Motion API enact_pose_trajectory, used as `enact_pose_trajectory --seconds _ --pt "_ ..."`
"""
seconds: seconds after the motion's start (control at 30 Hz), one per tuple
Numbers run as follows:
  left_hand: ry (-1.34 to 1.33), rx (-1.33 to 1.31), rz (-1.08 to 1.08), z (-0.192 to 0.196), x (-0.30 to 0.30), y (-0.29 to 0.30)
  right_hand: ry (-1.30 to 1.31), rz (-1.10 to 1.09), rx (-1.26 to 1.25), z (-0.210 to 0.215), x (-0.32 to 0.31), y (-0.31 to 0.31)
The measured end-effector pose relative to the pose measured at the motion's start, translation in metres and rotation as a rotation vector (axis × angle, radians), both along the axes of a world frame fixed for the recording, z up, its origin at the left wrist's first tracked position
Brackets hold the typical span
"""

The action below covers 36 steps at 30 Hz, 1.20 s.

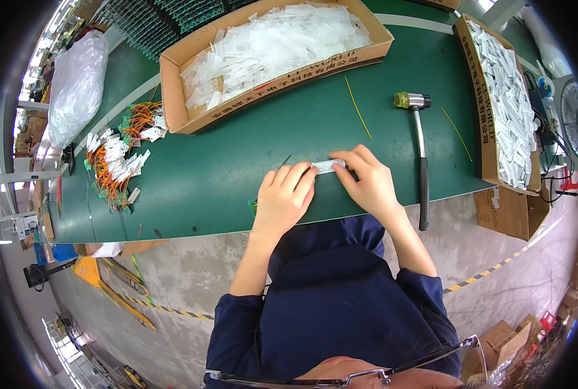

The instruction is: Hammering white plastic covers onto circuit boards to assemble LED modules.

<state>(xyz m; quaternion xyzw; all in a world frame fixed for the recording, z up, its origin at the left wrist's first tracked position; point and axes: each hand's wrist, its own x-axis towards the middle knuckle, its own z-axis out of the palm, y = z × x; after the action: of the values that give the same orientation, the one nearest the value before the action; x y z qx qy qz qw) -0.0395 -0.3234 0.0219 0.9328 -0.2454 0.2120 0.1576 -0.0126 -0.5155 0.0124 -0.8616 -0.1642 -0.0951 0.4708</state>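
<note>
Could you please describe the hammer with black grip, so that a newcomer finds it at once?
On the long green table, look between the person's right hand and the far-right brown cardboard box of white pieces. There lies the black-gripped hammer. Unlike the thin yellow strands either side, it has a thick silver head with one yellowish end.

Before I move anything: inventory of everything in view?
table: 1, green, centre
flat piece: 1, whitish, table front
mallet: 1, black-silver, table right
thin strips: 2, yellow, flanking mallet
large carton: 1, brown, table rear
translucent pieces: many, whitish, inside it
right carton: 1, brown, table right
slim parts: many, white, inside it
wired boards: many, green-orange, table left
plastic bag: 1, clear, rear left
stacked boards: many, green, rear
fan: 1, grey, far right
pallet jack: 1, yellow, floor left
floor cartons: several, brown, right
left hand: 1, bare, piece's left end
right hand: 1, bare, piece's right end
</note>
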Motion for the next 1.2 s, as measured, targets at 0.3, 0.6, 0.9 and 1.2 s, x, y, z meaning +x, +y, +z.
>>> enact_pose_trajectory --seconds 0.3,0.6,0.9,1.2 --pt "0.047 -0.166 0.108 0.002 -0.003 0.006 -0.145 0.061 -0.249 -0.011 0.001 0.001" --pt "0.039 -0.090 0.145 0.001 0.003 -0.002 -0.139 0.064 -0.194 -0.012 0.003 0.002" --pt "0.111 -0.024 0.112 0.009 0.007 -0.002 -0.147 0.069 -0.190 -0.014 0.003 0.001" --pt "0.206 -0.083 0.088 0.007 0.018 0.000 -0.149 0.061 -0.180 -0.014 0.003 0.001"
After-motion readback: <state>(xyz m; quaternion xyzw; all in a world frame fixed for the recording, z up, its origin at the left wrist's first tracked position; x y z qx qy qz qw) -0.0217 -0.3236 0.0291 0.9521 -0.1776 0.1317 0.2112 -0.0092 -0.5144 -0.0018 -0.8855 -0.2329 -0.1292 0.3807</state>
